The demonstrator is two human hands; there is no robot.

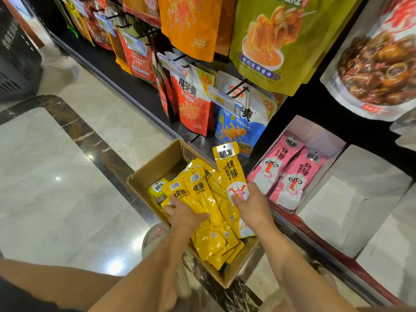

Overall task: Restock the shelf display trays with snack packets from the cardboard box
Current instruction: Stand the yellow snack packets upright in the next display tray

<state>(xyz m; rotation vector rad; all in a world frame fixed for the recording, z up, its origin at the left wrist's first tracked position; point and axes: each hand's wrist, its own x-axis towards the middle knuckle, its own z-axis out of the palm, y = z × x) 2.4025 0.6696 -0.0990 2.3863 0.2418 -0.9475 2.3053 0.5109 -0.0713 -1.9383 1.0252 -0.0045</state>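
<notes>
Hanging from shelf hooks, snack bags (pixel 265 41) fill upper frame, tops cut off, print at far right blurred. Cardboard box (pixel 157 170) on floor against shelf base, right wall partly hidden behind forearm. White display tray (pixel 315 129) just right of box, two pink packets (pixel 290 176) inside. Yellow packets (pixel 209 221) heaped in box. Left hand (pixel 186 213) curled into heap, gripping several, fingertips buried. Right hand (pixel 252 203) pinches single yellow packet (pixel 229 167) upright above box, thumb on front, fingers behind unseen

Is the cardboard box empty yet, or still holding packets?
Still holding packets: yellow packets lie heaped across most of the cardboard box, bare only at its far corner. Heap depth: cannot tell.
</notes>
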